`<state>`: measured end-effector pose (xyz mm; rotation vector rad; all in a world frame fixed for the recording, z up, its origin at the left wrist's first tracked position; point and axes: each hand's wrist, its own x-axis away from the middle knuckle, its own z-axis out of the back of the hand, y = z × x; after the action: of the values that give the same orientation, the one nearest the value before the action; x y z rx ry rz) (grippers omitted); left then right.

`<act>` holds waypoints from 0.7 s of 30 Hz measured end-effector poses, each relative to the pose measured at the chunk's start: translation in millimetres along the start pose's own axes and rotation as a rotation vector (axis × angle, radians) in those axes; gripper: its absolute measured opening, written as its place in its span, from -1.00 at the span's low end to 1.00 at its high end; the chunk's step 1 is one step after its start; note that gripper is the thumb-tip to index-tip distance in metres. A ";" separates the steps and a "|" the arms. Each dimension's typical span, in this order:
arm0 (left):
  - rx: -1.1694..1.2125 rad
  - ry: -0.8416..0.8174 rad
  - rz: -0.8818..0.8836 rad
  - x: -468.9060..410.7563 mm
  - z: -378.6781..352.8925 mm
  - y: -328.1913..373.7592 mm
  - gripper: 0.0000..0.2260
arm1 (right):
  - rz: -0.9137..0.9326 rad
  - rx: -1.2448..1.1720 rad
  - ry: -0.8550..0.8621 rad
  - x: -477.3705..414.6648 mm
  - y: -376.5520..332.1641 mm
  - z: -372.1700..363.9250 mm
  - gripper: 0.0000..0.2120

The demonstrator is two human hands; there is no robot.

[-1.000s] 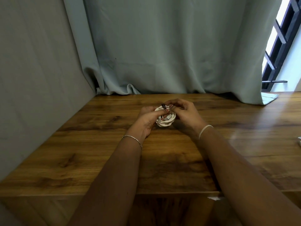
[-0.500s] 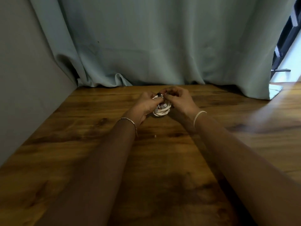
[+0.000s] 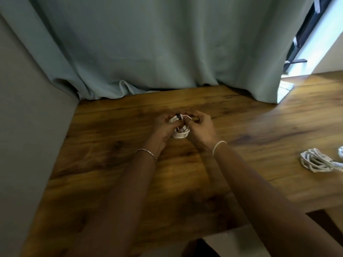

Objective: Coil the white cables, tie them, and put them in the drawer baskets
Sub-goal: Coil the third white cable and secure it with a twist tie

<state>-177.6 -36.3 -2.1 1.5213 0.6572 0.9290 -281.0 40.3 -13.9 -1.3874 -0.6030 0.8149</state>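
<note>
White cable coil [image 3: 179,134] sits between the two hands, far out on the wooden table [image 3: 111,164]. It is a small round bundle with many loops stacked close. A little dark tie [image 3: 178,115] sticks up at the top of the bundle, and a short pale end pokes out to the right of it. The picture is a bit blurry there, so the tie's shape is hard to make out.

The left hand [image 3: 163,129] is curled around the left side of the coil, with its fingers bent in and its thumb near the top. The right hand [image 3: 201,127] is curled around the right side, and its fingertips pinch at the top of the bundle near the tie. Both hands are closed on the coil and hold it just over the table or on it; which one cannot be told. Both arms reach forward with the wrists close together. A thin bracelet [image 3: 146,152] is on the left wrist, and a pale band [image 3: 218,146] is on the right wrist.

A second bundle of white cable [image 3: 315,160] lies loose on the table, well off to the right near the edge of the view. Behind the table hangs a grey-green curtain [image 3: 167,43], and its hem rests on the table top. A grey wall [image 3: 27,127] stands on the left. Bright light comes in by a window with dark bars [image 3: 300,43] at the far right.
</note>
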 end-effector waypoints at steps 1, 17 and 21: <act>0.045 -0.025 0.050 4.5 0.4 0.6 -0.78 | 0.008 0.064 -0.003 4.6 -3.9 4.1 -0.81; 0.369 -0.382 0.473 66.4 -81.9 4.8 -0.83 | -0.024 0.061 0.190 102.3 -21.6 90.5 -0.64; 0.403 -0.438 0.510 73.6 -123.8 4.3 -0.89 | -0.092 -0.006 0.318 116.7 -23.4 126.8 -0.69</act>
<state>-244.0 90.1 17.0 2.2338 0.1333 0.8156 -307.3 210.2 12.6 -1.4466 -0.4177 0.5050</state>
